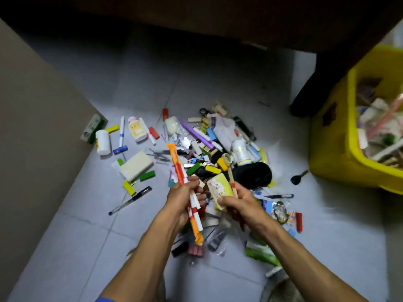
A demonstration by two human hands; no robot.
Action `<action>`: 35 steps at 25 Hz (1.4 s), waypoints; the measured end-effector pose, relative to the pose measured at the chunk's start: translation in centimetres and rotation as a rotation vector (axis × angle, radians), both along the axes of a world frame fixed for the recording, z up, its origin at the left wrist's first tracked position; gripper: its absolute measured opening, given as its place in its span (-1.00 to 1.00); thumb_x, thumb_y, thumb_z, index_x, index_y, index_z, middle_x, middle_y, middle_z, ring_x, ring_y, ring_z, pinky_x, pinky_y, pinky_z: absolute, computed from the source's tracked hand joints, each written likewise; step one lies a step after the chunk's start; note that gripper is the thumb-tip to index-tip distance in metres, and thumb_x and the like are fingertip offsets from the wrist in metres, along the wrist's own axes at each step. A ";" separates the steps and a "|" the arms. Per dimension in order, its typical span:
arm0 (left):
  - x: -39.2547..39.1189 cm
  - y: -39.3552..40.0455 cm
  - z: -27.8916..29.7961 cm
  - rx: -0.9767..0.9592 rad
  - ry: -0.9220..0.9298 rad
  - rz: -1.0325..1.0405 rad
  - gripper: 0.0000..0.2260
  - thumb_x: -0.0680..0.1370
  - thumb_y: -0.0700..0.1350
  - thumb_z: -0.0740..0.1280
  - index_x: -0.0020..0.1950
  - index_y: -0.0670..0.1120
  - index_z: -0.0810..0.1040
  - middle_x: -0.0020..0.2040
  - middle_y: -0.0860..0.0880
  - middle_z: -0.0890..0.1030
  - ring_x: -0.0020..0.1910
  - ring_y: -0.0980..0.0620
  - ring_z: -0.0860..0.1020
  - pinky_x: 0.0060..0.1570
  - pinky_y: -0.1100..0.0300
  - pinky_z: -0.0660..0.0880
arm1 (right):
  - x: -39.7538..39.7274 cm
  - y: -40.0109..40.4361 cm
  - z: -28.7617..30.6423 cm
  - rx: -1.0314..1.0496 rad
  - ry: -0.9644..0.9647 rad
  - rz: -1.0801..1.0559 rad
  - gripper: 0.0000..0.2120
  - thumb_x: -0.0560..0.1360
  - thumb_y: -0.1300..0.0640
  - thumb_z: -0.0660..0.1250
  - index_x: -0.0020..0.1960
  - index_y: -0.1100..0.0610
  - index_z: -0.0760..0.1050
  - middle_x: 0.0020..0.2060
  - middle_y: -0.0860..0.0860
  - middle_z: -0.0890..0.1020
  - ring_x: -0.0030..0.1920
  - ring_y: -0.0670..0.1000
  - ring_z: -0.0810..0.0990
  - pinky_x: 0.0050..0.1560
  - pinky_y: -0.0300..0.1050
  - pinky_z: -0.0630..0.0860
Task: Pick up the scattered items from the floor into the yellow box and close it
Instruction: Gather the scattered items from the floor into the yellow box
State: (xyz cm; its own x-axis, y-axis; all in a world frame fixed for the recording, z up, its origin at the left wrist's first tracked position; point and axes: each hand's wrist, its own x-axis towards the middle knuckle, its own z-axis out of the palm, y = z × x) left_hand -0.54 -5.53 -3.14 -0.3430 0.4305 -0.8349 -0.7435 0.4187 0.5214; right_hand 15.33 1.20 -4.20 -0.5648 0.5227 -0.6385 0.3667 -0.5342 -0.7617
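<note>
**Both hands loaded above the floor pile; the yellow box waits at two o'clock.**

The left hand (pixel 184 197) grasps a bundle of long sticks led by an orange packet (pixel 181 182), whose long axis runs from eleven o'clock down to five o'clock. The right hand (pixel 236 199) pinches a pale yellow-green card pack (pixel 220 188) under its thumb and holds a thin wooden stick (pixel 231 177) upright between its fingers. The yellow box (pixel 333 153) stands open and part-filled, well apart from both hands towards two o'clock, so the right hand is the nearer; the left must cross the pile to reach it. The bundle's axis lies roughly across that path, so turning it seems likely before release. Many scattered items (pixel 209 149) remain on the tiled floor (pixel 87 236), among them a white bottle (pixel 103 142) at ten o'clock and a black pen (pixel 130 200) at nine o'clock.
</note>
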 end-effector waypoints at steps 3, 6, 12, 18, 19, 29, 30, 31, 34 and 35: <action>4.9 5.4 4.5 0.138 -0.043 -0.176 -0.83 0.62 0.00 0.27 0.04 -0.09 0.52 -0.39 -0.08 0.47 -0.49 0.01 0.40 -0.48 0.25 0.38 | 2.7 3.3 5.4 -0.034 0.167 -0.346 -0.82 0.41 0.10 0.42 0.00 0.00 0.54 -0.39 -0.07 0.54 -0.50 -0.10 0.37 -0.58 -0.27 0.20; 11.7 13.3 10.8 0.272 -0.159 -0.309 -0.78 0.63 0.04 0.21 0.04 -0.10 0.51 -0.39 -0.08 0.48 -0.53 0.03 0.38 -0.53 0.30 0.32 | 7.9 9.1 11.2 0.062 0.174 -0.619 -0.93 0.47 0.11 0.40 -0.15 -0.06 0.59 -0.41 -0.04 0.55 -0.54 -0.10 0.40 -0.60 -0.32 0.19; 21.9 26.7 19.2 0.410 -0.236 -0.566 -0.54 0.65 0.19 0.12 0.21 -0.17 0.54 -0.13 -0.20 0.63 -0.26 -0.10 0.63 -0.32 0.09 0.58 | 17.7 22.6 18.4 0.175 -0.114 -0.775 -0.63 0.44 -0.03 0.41 0.08 0.23 0.56 -0.25 0.09 0.62 -0.42 0.02 0.57 -0.48 -0.17 0.50; 20.5 25.7 13.3 0.344 0.396 -0.534 -0.68 0.66 0.09 0.16 0.04 -0.08 0.61 0.02 -0.11 0.65 -0.06 -0.05 0.61 -0.05 0.12 0.52 | 18.6 21.5 14.4 0.747 -0.539 -0.531 -0.53 0.48 -0.04 0.34 0.34 0.11 0.49 0.25 0.07 0.58 0.24 0.09 0.53 0.23 -0.01 0.46; 19.3 23.8 11.8 0.346 0.419 -0.498 -0.74 0.65 0.04 0.19 -0.05 -0.03 0.60 -0.09 -0.07 0.65 -0.17 0.01 0.60 -0.18 0.16 0.50 | 17.6 19.0 13.0 0.880 -0.497 -0.516 -0.62 0.47 0.01 0.33 0.26 0.09 0.56 0.17 0.05 0.62 0.17 0.04 0.56 0.18 -0.05 0.49; 9.6 10.1 -3.6 -0.021 1.128 -1.011 -0.60 0.47 -0.14 0.36 0.31 -0.07 0.47 0.23 -0.12 0.55 0.23 -0.15 0.48 0.22 -0.09 0.47 | 11.7 4.6 -3.3 0.874 -0.587 0.241 -0.54 0.45 0.14 0.35 0.35 0.05 0.42 0.27 0.03 0.51 0.19 0.13 0.48 0.18 0.00 0.46; 8.7 9.8 -4.5 -0.059 1.234 -1.170 -0.45 0.46 -0.07 0.38 0.43 -0.01 0.34 0.31 -0.11 0.46 0.29 -0.17 0.40 0.25 -0.13 0.41 | 11.6 4.9 -4.4 0.872 -0.618 0.234 -0.49 0.45 0.09 0.36 0.39 0.03 0.37 0.30 0.02 0.49 0.20 0.12 0.47 0.19 -0.01 0.45; 8.1 9.6 -5.3 -0.103 1.264 -1.302 -0.31 0.45 -0.03 0.40 0.52 0.07 0.18 0.37 -0.12 0.39 0.33 -0.19 0.34 0.25 -0.17 0.36 | 11.2 5.2 -5.1 0.815 -0.629 0.168 -0.46 0.45 0.06 0.38 0.40 0.02 0.34 0.29 0.02 0.49 0.20 0.11 0.47 0.17 -0.04 0.45; 7.6 9.4 -6.2 -0.072 1.274 -1.299 -0.24 0.44 -0.02 0.45 0.54 0.10 0.12 0.25 -0.14 0.50 0.23 -0.22 0.41 0.12 -0.08 0.36 | 9.2 6.0 -6.2 0.538 -0.573 -0.071 -0.42 0.43 0.00 0.45 0.39 -0.02 0.33 0.16 0.00 0.59 0.15 0.06 0.54 0.10 -0.11 0.46; 7.5 9.3 -6.2 -0.001 1.294 -1.163 -0.37 0.45 -0.05 0.45 0.47 0.05 0.29 0.11 -0.13 0.54 0.15 -0.21 0.47 0.05 -0.01 0.39 | 8.5 6.0 -6.3 0.506 -0.563 -0.084 -0.40 0.42 -0.02 0.46 0.39 -0.05 0.32 0.11 -0.04 0.60 0.12 0.03 0.54 0.10 -0.09 0.47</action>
State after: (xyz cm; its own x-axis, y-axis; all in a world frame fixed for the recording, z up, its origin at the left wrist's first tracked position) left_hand 7.00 3.80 -9.29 -0.2719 0.9162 -0.2944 0.7830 0.3885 0.4858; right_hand 23.86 7.22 -10.51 -0.1704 0.8551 -0.4896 0.7461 -0.2126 -0.6310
